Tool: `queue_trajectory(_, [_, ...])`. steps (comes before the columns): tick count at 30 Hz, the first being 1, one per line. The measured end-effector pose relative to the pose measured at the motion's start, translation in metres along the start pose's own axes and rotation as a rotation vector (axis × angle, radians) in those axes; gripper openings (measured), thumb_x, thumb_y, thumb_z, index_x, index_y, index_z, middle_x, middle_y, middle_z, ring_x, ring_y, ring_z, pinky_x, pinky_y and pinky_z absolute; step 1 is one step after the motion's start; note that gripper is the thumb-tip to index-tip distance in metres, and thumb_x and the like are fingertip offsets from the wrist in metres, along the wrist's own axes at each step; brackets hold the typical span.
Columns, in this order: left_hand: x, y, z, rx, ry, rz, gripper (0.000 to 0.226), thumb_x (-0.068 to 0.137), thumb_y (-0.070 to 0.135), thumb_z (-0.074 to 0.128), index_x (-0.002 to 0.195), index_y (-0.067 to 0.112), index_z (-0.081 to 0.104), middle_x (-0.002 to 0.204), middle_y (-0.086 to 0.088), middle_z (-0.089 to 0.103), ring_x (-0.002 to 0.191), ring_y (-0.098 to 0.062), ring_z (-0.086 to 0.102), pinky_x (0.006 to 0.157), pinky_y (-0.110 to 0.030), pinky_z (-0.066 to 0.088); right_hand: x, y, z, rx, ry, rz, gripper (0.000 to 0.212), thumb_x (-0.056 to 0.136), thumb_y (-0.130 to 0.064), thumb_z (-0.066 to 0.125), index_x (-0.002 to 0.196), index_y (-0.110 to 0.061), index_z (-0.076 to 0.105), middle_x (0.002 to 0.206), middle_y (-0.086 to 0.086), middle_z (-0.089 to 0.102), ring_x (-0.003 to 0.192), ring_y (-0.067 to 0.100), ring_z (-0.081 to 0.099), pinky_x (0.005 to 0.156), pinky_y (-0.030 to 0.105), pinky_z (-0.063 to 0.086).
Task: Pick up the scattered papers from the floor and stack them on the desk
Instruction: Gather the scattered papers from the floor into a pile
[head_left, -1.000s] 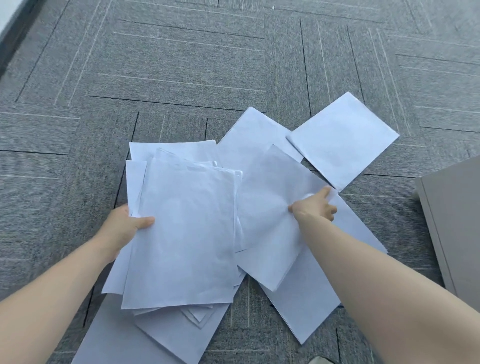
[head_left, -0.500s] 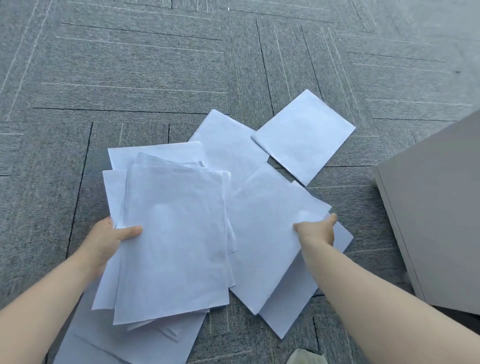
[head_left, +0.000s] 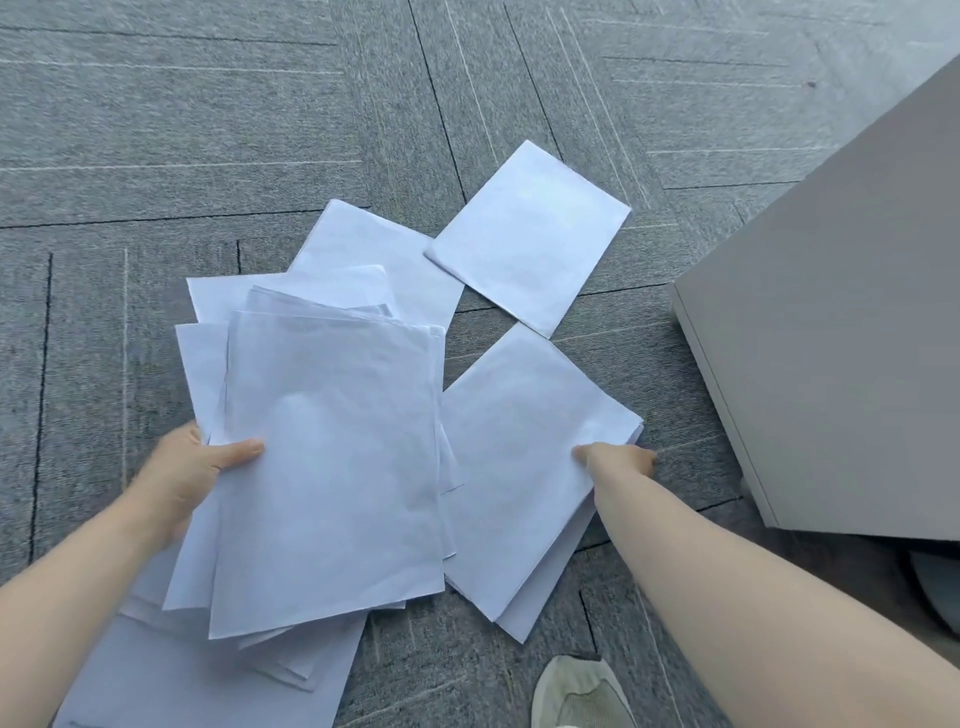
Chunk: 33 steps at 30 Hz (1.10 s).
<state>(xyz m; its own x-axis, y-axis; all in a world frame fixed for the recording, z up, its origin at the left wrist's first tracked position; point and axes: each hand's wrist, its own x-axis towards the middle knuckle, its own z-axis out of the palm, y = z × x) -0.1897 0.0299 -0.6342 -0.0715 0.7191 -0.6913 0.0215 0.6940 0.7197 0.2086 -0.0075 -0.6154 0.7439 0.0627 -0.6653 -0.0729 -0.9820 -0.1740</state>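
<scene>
My left hand (head_left: 200, 467) grips a loose sheaf of several white papers (head_left: 332, 467) by its left edge, thumb on top. My right hand (head_left: 618, 460) pinches the right edge of two overlapping white sheets (head_left: 519, 467) lying beside the sheaf, just above the carpet. A single sheet (head_left: 530, 236) lies flat farther ahead, and another sheet (head_left: 374, 254) sticks out behind the sheaf. A large sheet (head_left: 208, 680) lies on the floor under my left forearm.
Grey carpet tiles (head_left: 208, 130) cover the floor. A light grey cabinet or desk pedestal (head_left: 841, 338) stands at the right, close to my right hand. The toe of a pale shoe (head_left: 576, 696) shows at the bottom edge.
My right hand has slid to the sheets' right edge, and they now lie clear of the sheaf. The view has shifted right, bringing the grey cabinet closer. The left hand's grip is unchanged.
</scene>
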Motion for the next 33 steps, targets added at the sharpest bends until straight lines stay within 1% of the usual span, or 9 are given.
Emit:
queue_trajectory(2, [0.001,0.000,0.004,-0.001,-0.009,-0.007,0.022,0.081,-0.002,0.065,0.101,0.008,0.068,0.083,-0.002,0.075,0.064,-0.017,0.072,0.058,-0.032,0.059,0.004,0.000,-0.002,0.012,0.009,0.022,0.078,0.080,-0.018,0.073,0.140,-0.003,0.026,0.096,0.017,0.050,0.068,0.027,0.050,0.069,0.034,0.043])
queue_trajectory(4, [0.001,0.000,0.008,-0.002,-0.018,-0.007,0.022,0.081,-0.003,0.064,0.099,0.009,0.068,0.078,0.000,0.075,0.062,-0.016,0.071,0.055,-0.031,0.059,0.010,0.001,-0.005,0.061,0.027,0.038,0.080,0.079,-0.017,0.074,0.140,-0.004,0.024,0.118,0.018,0.056,0.094,0.032,0.060,0.072,0.034,0.043])
queue_trajectory(7, [0.003,0.000,0.013,0.011,-0.036,-0.004,0.025,0.081,-0.002,0.064,0.104,0.007,0.067,0.079,0.000,0.076,0.065,-0.017,0.072,0.058,-0.031,0.059,0.017,0.004,-0.004,0.120,0.043,0.049,0.086,0.077,-0.015,0.078,0.143,-0.005,0.023,0.134,0.019,0.052,0.116,0.036,0.056,0.081,0.040,0.045])
queue_trajectory(12, [0.006,-0.002,0.020,0.019,-0.062,0.006,0.033,0.080,-0.003,0.065,0.112,0.003,0.065,0.100,-0.012,0.072,0.070,-0.019,0.072,0.078,-0.039,0.055,0.016,-0.004,0.004,0.065,0.053,0.069,0.113,0.071,-0.025,0.084,0.152,-0.004,0.009,0.151,0.024,0.033,0.135,0.042,0.040,0.107,0.050,0.040])
queue_trajectory(17, [0.002,-0.001,0.025,0.023,-0.071,0.016,0.038,0.081,-0.005,0.063,0.117,0.004,0.062,0.086,-0.002,0.075,0.068,-0.017,0.072,0.058,-0.029,0.058,0.025,-0.007,0.007,0.104,0.062,0.093,0.115,0.067,-0.028,0.087,0.151,-0.002,0.014,0.153,0.022,0.033,0.138,0.042,0.038,0.111,0.053,0.037])
queue_trajectory(20, [0.003,-0.002,0.026,0.018,-0.060,0.017,0.041,0.081,-0.005,0.064,0.120,0.005,0.060,0.089,-0.002,0.074,0.068,-0.015,0.072,0.057,-0.028,0.057,0.028,-0.002,0.009,0.165,0.076,0.061,0.105,0.066,-0.023,0.088,0.147,-0.003,0.024,0.149,0.021,0.040,0.136,0.041,0.040,0.110,0.052,0.038])
queue_trajectory(24, [0.003,-0.004,0.027,0.010,-0.056,0.012,0.040,0.080,-0.005,0.064,0.119,0.005,0.061,0.082,0.002,0.075,0.067,-0.016,0.072,0.057,-0.029,0.057,0.032,0.004,0.014,0.243,0.062,-0.006,0.073,0.056,-0.020,0.084,0.120,-0.003,0.053,0.127,0.017,0.060,0.108,0.038,0.062,0.094,0.051,0.053])
queue_trajectory(29, [0.003,-0.005,0.025,0.012,-0.065,0.024,0.036,0.081,-0.006,0.063,0.114,0.008,0.063,0.076,0.005,0.075,0.065,-0.014,0.071,0.056,-0.026,0.057,0.031,0.004,0.015,0.255,0.083,-0.044,0.033,0.070,-0.015,0.076,0.092,-0.005,0.053,0.114,0.015,0.064,0.094,0.035,0.065,0.087,0.048,0.057])
queue_trajectory(33, [0.006,-0.008,0.019,0.007,-0.060,0.019,0.027,0.081,-0.004,0.064,0.104,0.008,0.067,0.083,0.000,0.076,0.066,-0.015,0.072,0.063,-0.031,0.058,0.021,0.007,0.011,0.327,0.040,-0.177,0.020,0.080,-0.008,0.065,0.100,-0.006,0.066,0.095,0.007,0.071,0.084,0.032,0.068,0.082,0.046,0.059])
